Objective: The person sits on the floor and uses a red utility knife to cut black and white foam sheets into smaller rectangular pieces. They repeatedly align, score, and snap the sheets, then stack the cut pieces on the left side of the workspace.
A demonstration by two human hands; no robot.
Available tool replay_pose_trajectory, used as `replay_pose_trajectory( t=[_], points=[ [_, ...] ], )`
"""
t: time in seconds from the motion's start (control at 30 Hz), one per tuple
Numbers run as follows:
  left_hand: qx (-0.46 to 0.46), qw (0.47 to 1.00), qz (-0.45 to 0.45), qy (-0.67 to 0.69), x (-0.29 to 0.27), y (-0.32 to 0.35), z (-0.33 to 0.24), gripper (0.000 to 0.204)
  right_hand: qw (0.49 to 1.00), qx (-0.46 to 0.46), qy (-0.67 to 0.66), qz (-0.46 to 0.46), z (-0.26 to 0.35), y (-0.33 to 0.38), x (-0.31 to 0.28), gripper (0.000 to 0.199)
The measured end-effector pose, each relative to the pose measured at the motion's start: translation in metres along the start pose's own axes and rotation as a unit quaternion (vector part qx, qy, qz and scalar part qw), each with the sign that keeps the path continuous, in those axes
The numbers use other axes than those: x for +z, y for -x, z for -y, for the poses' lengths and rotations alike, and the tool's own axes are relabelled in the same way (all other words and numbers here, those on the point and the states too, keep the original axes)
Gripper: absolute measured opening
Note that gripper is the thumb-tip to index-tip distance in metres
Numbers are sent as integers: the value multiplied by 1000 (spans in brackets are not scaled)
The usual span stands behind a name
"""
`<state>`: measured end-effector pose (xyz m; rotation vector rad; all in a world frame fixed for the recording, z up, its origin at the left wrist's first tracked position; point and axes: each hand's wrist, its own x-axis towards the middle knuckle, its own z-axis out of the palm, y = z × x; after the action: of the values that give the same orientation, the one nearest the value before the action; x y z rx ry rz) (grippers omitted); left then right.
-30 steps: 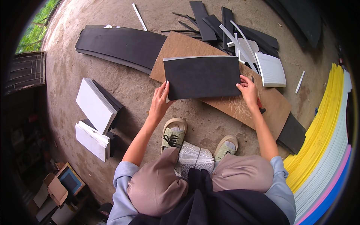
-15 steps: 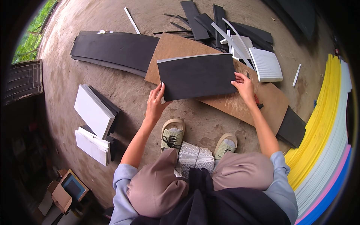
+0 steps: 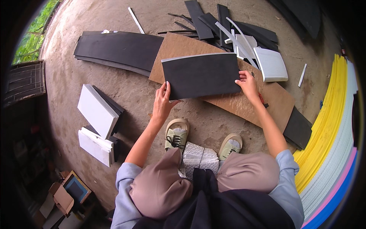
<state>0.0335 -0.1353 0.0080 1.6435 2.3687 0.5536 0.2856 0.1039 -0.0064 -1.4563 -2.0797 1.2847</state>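
Observation:
A rectangular black foam sheet (image 3: 204,75) with a pale grey top edge is held between my two hands, over a brown wooden board (image 3: 272,103). My left hand (image 3: 162,100) grips its lower left corner, fingers along the side and thumb under the bottom edge. On the opposite short side, my right hand (image 3: 248,84) pinches the edge between thumb and fingers. Beside my right wrist, a small red and black object (image 3: 263,100) lies on the board, partly hidden by the arm.
Long black sheets (image 3: 118,49) lie under the board. Behind it are black offcuts (image 3: 200,21), white strips (image 3: 236,44) and a white ribbed block (image 3: 271,65). White and black stacks (image 3: 97,108) stand at left, yellow sheets (image 3: 324,114) at right. A tied white bundle (image 3: 200,156) sits between my feet.
My hands and the black foam sheet have barely moved. My left fingers sit slightly higher on the sheet's side, and the whole view has shifted a little.

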Motion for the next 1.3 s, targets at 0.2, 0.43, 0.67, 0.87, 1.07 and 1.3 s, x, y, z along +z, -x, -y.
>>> replay_pose_trajectory(
  t=[0.2, 0.43, 0.67, 0.87, 1.07, 1.3],
  points=[
    [-44, 989, 3, -140, 7, -1, -45, 112, 999, -9, 39, -4, -10, -6, 3, 36],
    [170, 979, 39, -108, 37, -54, -80, 106, 999, -34, 37, -18, -3, -6, 5, 36],
    [206, 972, 62, -96, 52, -73, -88, 93, 999, -39, 7, -22, -10, 0, 5, 37],
    [197, 974, 81, -83, 46, -69, -83, 88, 999, 18, 31, -3, 16, -2, 9, 34],
    [197, 978, 62, -2, 42, -72, -89, 80, 994, 80, 60, -42, -12, -15, 16, 50],
    [202, 979, 22, -6, 39, -69, -78, 64, 981, 118, 150, -27, 29, -26, 30, 57]
  ],
)
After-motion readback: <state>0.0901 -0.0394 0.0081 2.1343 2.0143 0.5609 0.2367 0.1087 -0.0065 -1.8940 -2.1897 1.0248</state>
